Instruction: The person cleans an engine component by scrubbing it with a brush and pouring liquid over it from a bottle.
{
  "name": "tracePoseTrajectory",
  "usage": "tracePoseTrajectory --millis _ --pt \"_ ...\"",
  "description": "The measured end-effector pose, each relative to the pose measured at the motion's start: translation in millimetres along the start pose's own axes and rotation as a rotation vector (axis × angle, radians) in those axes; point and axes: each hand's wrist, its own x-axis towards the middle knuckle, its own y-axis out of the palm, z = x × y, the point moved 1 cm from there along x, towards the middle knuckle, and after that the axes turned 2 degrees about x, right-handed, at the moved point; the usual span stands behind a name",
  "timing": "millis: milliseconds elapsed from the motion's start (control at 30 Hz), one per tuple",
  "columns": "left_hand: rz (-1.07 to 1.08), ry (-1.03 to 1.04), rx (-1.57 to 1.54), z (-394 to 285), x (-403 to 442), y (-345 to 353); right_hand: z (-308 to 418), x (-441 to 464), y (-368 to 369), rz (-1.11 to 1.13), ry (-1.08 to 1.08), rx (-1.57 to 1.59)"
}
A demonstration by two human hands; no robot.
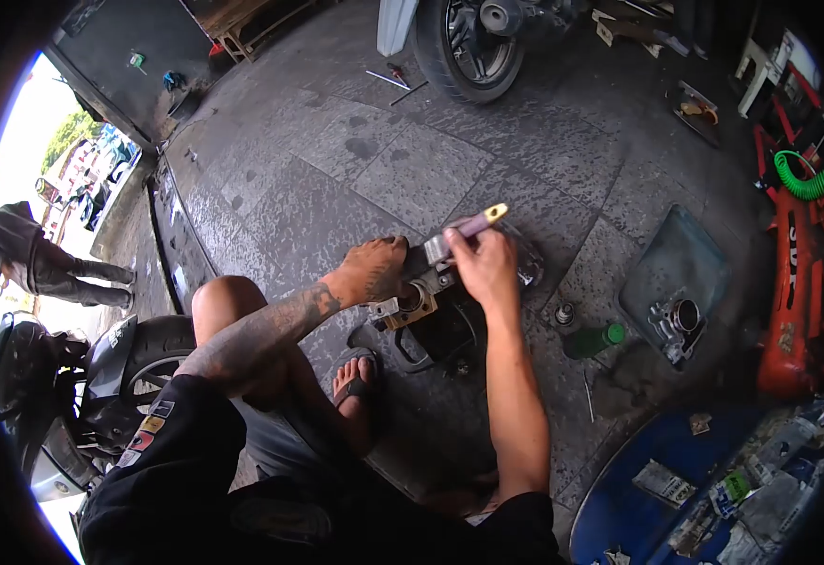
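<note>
Floor: dark grey tiles, patchy with wet-looking marks, filling the centre of the frame. Hands counted at the work: two, both bare.

Right hand (485,268), centre: fingers closed round one brush (473,226), purplish handle with a yellow end pointing up and right, some blur. Its bristle end lies against or just above one metal part (401,318) at mid-frame; contact cannot be told. Left hand (371,268), just left of the brush: fingers bent and gripping the upper left of the metal part, tips out of sight. One round opening visible in the part. Beneath it, one black object (442,341), identity unclear. One sandalled foot (355,369) just below and left.

Right of centre: one small can (564,314), and just beside it one green bottle (585,342), cap toward the right. Farther right, one shallow tray (668,247) with several small metal pieces (672,325) at its lower end; too crowded to count. Right edge: one red jack (792,282), one green coiled hose (812,181) above.

Lower right: one blue round-edged surface (619,471) bearing packets and scraps, uncounted. Top centre: one motorcycle wheel (468,56), with one screwdriver (395,72) left of it. Left edge: one other person (40,250), bent forward, above one parked motorcycle (101,377).
</note>
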Motion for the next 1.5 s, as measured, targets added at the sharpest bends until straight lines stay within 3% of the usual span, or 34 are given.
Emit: tracePoseTrajectory --millis 67,133,233,267,333,367,467,500,533,633,667,733,800,867,933,1000,1067,1200,1300,1500 --pt "0.008 -0.018 -0.033 2 -8 -1 -25 5 -33 -0.135 0.16 0.012" --pt "-0.001 -0.016 -0.022 1 -7 0 -3 -3 -29 -0.149 0.053 0.171" --pt "-0.007 -0.002 -0.006 -7 -5 1 15 -6 -2 -0.021 -0.006 0.074" --pt "-0.004 -0.004 -0.003 -8 -5 -1 10 -3 0 -0.015 0.017 -0.117" --pt "-0.009 0.003 -0.016 -4 -5 3 -21 2 -16 -0.119 0.165 0.087" --pt "-0.012 0.011 -0.039 -5 -5 1 -15 5 -27 -0.138 0.138 -0.007" --pt "0.01 -0.058 -0.084 -7 -4 -2 2 -9 -25 -0.132 0.027 0.291" --pt "0.018 -0.052 -0.084 -10 -3 -2 16 -13 -20 -0.084 0.014 0.197" --pt "0.033 -0.057 -0.068 -11 -2 -4 3 -12 -8 -0.063 0.027 0.04" --pt "0.003 -0.05 -0.061 -5 -1 -1 -45 -10 -24 -0.189 0.204 0.218" --pt "-0.031 -0.035 -0.081 -4 -1 0 -43 -10 -37 -0.214 0.2 0.054" --pt "-0.012 -0.053 -0.097 -2 0 -1 -27 -19 -40 -0.241 0.142 0.196" --pt "-0.004 -0.059 -0.119 -8 2 -3 -1 -28 -28 -0.105 0.017 0.41" --pt "-0.004 -0.061 -0.092 -11 4 -7 -8 -30 -18 -0.061 0.067 0.269" --pt "-0.043 -0.053 -0.084 -9 3 -5 -57 -28 -27 -0.197 0.201 0.613" --pt "-0.072 -0.047 -0.08 -7 5 -5 -76 -29 -45 -0.229 0.218 0.516" --pt "-0.041 -0.079 -0.104 -5 9 -4 -49 -36 -46 -0.286 0.123 0.596" --pt "-0.039 -0.09 -0.122 -8 11 -8 -52 -39 -25 -0.197 0.041 0.642" --pt "-0.067 -0.112 -0.186 -2 18 -5 -71 -38 -42 -0.373 0.221 0.625" --pt "-0.054 -0.127 -0.255 -3 34 1 -58 -38 -50 -0.532 0.201 0.79"
